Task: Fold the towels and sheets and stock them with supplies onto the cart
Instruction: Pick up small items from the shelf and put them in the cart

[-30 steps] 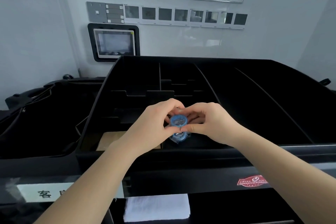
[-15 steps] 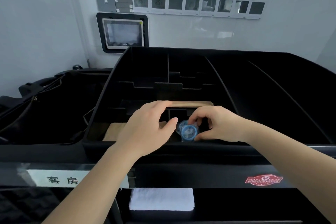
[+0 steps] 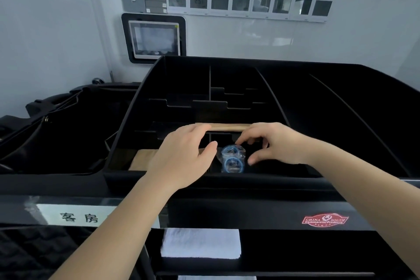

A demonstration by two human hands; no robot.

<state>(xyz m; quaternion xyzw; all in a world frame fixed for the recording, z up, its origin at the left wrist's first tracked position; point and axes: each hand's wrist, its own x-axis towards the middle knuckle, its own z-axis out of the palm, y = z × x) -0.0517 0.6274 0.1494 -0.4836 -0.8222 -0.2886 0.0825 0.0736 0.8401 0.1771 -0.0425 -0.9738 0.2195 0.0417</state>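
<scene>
A folded white towel point(image 3: 201, 243) lies on the cart's shelf nearest the camera; it looks soft and light, best lifted flat from underneath so the fold keeps. On the cart point(image 3: 227, 207) front above it, a white label point(image 3: 77, 216) reads "客房" and a red badge point(image 3: 325, 220) reads "CHINA SOUTH Commercial Products".

In the front compartment of the top tray sit the blue caps point(image 3: 233, 158), two round blue-rimmed pieces in clear film. They look light and stiff at the rim, but the wrap is probably slippery and crinkly, so a pinch across the rims should hold better than a pull on the film. The left hand point(image 3: 181, 157) hovers just left of them, fingers relaxed and straight, holding nothing. The right hand point(image 3: 272, 145) arches over them, thumb and fingers spread and loosely curved; whether a fingertip touches the film I cannot tell, but it grips nothing.

Tan packets point(image 3: 143, 158) lie in the left compartment, and a tan strip point(image 3: 227, 127) sits behind the hands. Wall panels point(image 3: 247, 4) farther back show digits, too blurred to read surely.
</scene>
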